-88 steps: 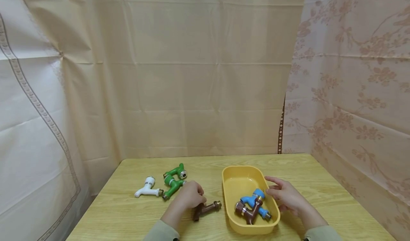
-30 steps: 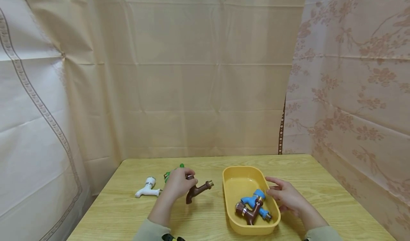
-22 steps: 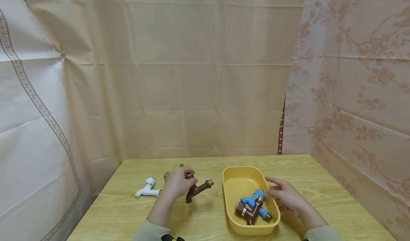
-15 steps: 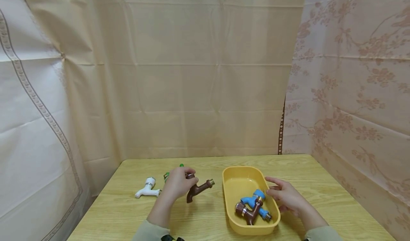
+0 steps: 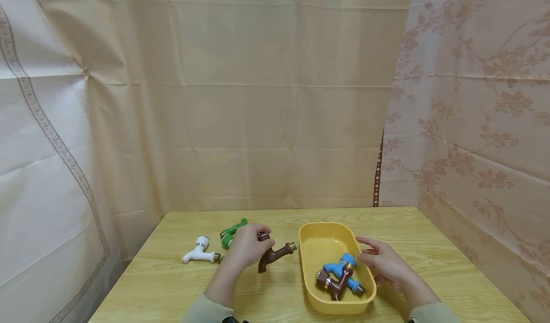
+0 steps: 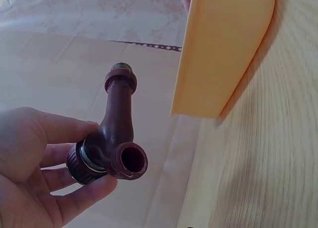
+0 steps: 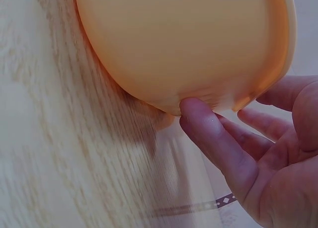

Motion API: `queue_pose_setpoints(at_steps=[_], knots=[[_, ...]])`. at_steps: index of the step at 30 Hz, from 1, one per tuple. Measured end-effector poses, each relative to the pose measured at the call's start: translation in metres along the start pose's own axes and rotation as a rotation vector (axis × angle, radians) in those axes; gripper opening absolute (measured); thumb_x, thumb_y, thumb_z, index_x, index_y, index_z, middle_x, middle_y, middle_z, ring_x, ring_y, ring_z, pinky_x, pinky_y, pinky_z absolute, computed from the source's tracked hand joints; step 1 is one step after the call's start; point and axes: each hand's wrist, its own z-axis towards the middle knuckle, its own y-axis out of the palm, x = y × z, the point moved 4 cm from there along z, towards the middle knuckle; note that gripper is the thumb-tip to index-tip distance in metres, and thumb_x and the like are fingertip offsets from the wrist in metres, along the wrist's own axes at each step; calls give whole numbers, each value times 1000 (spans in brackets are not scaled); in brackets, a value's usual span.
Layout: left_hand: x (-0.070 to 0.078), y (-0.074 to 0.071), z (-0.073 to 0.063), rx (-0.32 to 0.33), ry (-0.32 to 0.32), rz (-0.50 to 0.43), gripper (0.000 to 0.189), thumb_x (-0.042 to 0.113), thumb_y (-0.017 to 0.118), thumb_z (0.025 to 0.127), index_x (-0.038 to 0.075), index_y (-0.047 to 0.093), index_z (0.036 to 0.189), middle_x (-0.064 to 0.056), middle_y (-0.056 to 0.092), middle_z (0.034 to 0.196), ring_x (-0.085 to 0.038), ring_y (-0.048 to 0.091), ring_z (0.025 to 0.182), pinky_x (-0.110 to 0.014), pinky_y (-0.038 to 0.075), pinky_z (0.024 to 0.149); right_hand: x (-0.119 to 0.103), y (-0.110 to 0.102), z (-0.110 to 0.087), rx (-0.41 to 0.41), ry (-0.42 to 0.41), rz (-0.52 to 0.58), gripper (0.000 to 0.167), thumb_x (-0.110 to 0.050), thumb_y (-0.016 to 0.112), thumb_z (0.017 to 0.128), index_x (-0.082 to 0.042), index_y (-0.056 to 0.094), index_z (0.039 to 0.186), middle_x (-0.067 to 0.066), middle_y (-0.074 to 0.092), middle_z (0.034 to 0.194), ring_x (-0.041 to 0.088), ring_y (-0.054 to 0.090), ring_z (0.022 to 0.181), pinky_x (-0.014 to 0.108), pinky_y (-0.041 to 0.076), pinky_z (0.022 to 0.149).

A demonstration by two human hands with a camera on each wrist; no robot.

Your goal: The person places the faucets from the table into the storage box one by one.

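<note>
My left hand holds a brown tap above the table, left of the yellow tray. In the left wrist view, thumb and fingers grip the tap's ribbed knob; its brass threaded end points away and its open spout faces the camera. My right hand rests against the outer right side of the yellow tray. The right wrist view has its fingertips touching the tray's wall and rim. Inside the tray, another brown tap lies across a blue tap.
On the table, a white tap lies at the left. Two green taps lie behind my left hand, the rear one showing more, the nearer one mostly hidden. Curtains hang behind and at both sides.
My left hand has lifted the brown tap off the table, paused over the green taps, and now shifted slightly right toward the tray. The right hand and tray have stayed put.
</note>
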Motion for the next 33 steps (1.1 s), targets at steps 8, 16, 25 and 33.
queue_pose_setpoints(at_steps=[8,16,25,33], knots=[[7,9,1,-8,2,-14,25,20,76,92,8,76,113,-6,73,104,-22,70,93,-42,59,75,1,0,0,-8,-5,10,69,-14,62,101,-1,28,158,33,52,137,31,70,93,50,60,61],[15,16,3,-21,34,-17,23,19,76,92,7,76,111,-4,73,101,-19,69,90,-39,59,74,2,-1,2,-7,-6,7,68,-13,62,101,-1,28,159,34,50,139,32,70,92,49,60,61],[31,26,5,-53,40,-15,23,19,76,92,8,76,112,-3,72,101,-17,67,89,-37,58,73,0,-2,2,-11,-9,0,69,-15,63,100,-1,29,158,29,56,134,31,70,91,48,60,59],[48,37,8,-62,85,44,22,20,78,90,9,77,109,2,72,96,-10,64,83,-30,56,71,0,-1,2,-19,-16,14,70,-13,63,99,-1,28,158,35,50,139,30,70,92,49,60,61]])
